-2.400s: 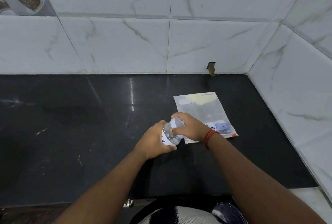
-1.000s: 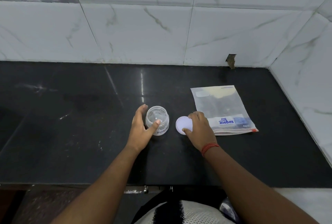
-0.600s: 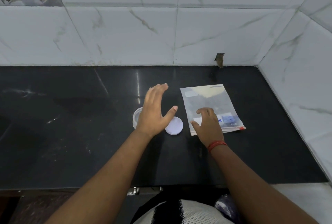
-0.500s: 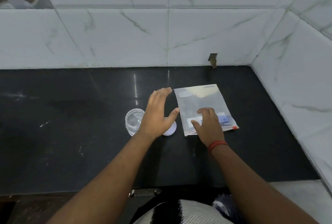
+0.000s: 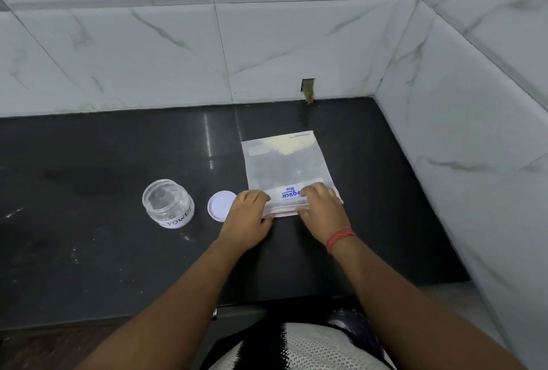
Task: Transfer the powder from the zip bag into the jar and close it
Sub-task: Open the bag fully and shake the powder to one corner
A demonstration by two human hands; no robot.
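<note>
the clear plastic zip bag (image 5: 286,168) lies flat on the black stone worktop (image 5: 89,162), its near edge close to the worktop's front, the tiled side wall (image 5: 474,132) near on its right. pale powder sits at its far end. the left hand (image 5: 247,215) and right hand (image 5: 321,211) each pinch the near edge with curled fingers. left of them stand the white round lid (image 5: 219,205) and the open clear jar (image 5: 167,202), with free worktop further left.

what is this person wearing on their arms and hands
Both forearms are bare, no sleeves and no gloves. The right hand has a red-orange thread band round its wrist. The left hand wears nothing visible.
</note>
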